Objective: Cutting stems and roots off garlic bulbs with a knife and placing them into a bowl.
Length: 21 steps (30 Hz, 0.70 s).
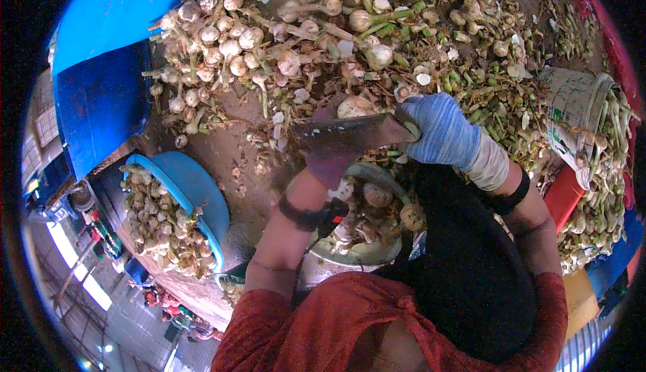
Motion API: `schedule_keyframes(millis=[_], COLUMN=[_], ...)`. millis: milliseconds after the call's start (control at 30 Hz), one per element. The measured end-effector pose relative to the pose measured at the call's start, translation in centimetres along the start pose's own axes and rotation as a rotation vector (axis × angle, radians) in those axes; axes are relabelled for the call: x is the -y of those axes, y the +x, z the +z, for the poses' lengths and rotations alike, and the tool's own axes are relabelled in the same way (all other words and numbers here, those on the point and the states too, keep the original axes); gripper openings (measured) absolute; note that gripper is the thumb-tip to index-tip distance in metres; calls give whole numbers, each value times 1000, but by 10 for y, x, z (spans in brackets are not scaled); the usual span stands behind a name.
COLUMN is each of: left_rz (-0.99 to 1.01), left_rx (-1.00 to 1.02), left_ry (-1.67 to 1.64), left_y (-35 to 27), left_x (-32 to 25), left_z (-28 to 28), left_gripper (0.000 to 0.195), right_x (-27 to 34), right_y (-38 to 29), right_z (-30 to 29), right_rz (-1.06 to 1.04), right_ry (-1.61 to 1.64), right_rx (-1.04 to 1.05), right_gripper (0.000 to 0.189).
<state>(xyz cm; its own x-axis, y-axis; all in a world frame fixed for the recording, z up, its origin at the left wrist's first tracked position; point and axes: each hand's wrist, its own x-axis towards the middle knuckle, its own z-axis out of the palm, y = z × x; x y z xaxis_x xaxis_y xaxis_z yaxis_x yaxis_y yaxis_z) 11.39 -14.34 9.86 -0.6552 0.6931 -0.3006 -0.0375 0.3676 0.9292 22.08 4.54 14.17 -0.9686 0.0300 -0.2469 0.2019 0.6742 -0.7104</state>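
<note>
My right hand [441, 128], in a blue knitted glove with a pale cuff, is closed around the near end of a dark, flat, blade-like tool [343, 132]. The tool reaches leftward across my left hand [330, 165], which wears a purplish glove and is blurred. Its fingers are largely hidden behind the tool, so its grip is unclear. A large garlic bulb [356, 107] shows just beyond the tool, close to both hands. Below my hands stands a round container [361, 257] with garlic bulbs [377, 195] inside.
Garlic with stalks [237, 44] and cut trimmings [484, 84] cover much of the ground ahead. A tilted blue basin [202, 185] of bulbs stands left, below a blue sheet-like surface [101, 99]. At right, a whitish bucket [570, 104] lies tipped beside stacked garlic stalks [600, 210].
</note>
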Motion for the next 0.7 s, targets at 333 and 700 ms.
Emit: schedule_keyframes(millis=[333, 700], left_rz=[26, -248], left_rx=[403, 57], left_ry=[-775, -1443], left_y=[-21, 15], left_x=[-20, -57], left_z=[2, 15], left_gripper=[77, 42], right_x=[-64, 0], right_y=[-24, -14], right_z=[41, 6], right_rz=[376, 234], right_ry=[3, 971], right_rx=[42, -135], right_gripper=[31, 23])
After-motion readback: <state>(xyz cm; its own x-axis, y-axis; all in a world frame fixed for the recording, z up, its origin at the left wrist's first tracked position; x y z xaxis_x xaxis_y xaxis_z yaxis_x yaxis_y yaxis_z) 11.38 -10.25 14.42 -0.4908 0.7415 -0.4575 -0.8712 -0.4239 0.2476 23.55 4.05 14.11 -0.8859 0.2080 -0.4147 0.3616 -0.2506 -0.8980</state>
